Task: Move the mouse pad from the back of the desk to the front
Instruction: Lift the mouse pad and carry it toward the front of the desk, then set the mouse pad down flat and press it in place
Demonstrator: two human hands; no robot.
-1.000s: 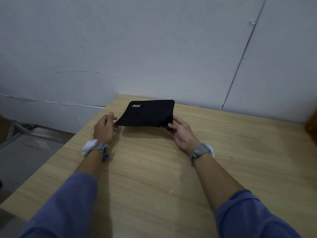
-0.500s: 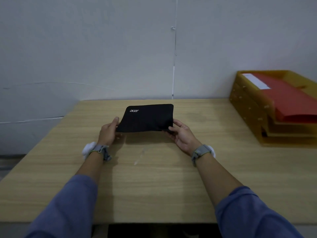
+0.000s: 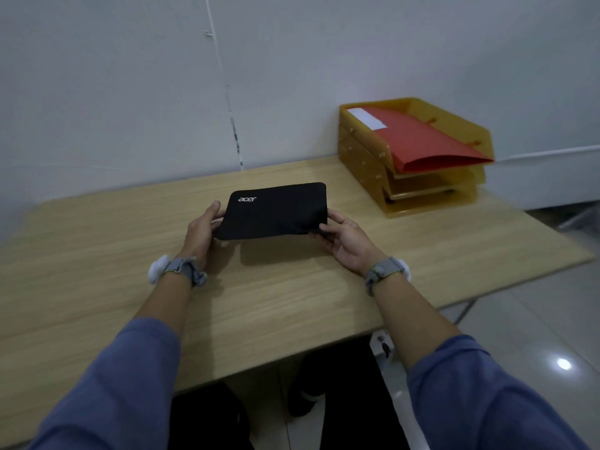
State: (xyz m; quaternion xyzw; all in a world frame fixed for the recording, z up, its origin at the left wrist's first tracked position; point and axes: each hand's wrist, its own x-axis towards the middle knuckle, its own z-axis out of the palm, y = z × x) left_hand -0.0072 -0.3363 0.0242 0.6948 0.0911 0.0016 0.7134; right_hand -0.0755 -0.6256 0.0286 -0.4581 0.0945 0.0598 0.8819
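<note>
A black mouse pad point(image 3: 276, 209) with a white logo at its far left corner hangs above the wooden desk point(image 3: 276, 303), casting a shadow below it. My left hand point(image 3: 201, 232) pinches its near left corner. My right hand point(image 3: 347, 241) pinches its near right corner. The pad sags slightly between the two hands, with its far edge tilted up towards the wall.
A yellow stacked paper tray point(image 3: 363, 164) holding a red folder point(image 3: 431, 144) stands at the back right of the desk against the white wall. The desk's front edge runs across below my forearms, with dark items and a tiled floor point(image 3: 535, 336) beneath.
My view has swung to the right, bringing the paper tray and the desk's right end into sight. Both hands still hold the pad, now lifted a little nearer to me.
</note>
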